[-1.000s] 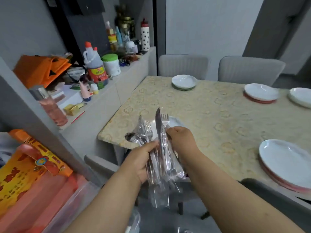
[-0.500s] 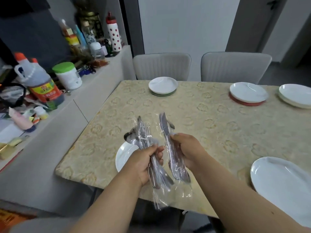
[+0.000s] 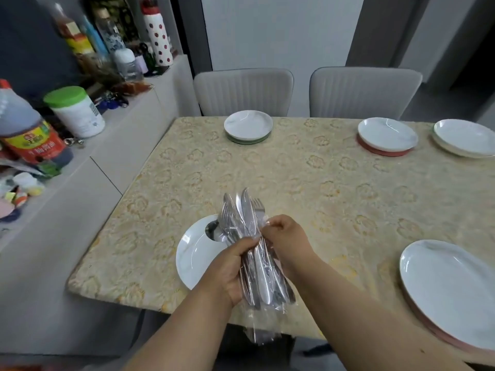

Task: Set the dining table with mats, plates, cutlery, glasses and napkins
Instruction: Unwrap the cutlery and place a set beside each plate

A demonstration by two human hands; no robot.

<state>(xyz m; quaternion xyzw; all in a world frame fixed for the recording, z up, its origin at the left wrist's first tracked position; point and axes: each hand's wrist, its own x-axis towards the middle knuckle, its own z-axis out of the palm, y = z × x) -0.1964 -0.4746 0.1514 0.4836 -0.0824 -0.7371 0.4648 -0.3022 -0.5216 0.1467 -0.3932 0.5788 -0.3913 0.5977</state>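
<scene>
My left hand point(image 3: 230, 271) grips a bundle of steel cutlery point(image 3: 246, 223), with knives, forks and a spoon, inside a clear plastic wrapper point(image 3: 263, 328). My right hand point(image 3: 286, 242) pinches the wrapper's edge beside the knife blades. Both hands hover over a white plate point(image 3: 192, 255) near the table's front left corner. Another white plate on a pink mat point(image 3: 450, 293) lies at the front right. Across the table point(image 3: 308, 183) stand a plate on a green mat point(image 3: 247, 127), a plate on a red mat point(image 3: 387, 136) and a plate at the far right point(image 3: 466, 137).
Two grey chairs point(image 3: 242, 92) point(image 3: 364, 92) stand behind the table's far edge. A grey sideboard point(image 3: 80, 183) runs along the left, crowded with a soy sauce bottle point(image 3: 29, 135), a green-lidded jar point(image 3: 75, 111), a spotted flask point(image 3: 156, 36) and other bottles.
I have come closer to the table. My two hands have brought the separated cutlery together into one bundle, and my right hand has shifted from the knife set to the wrapper's edge.
</scene>
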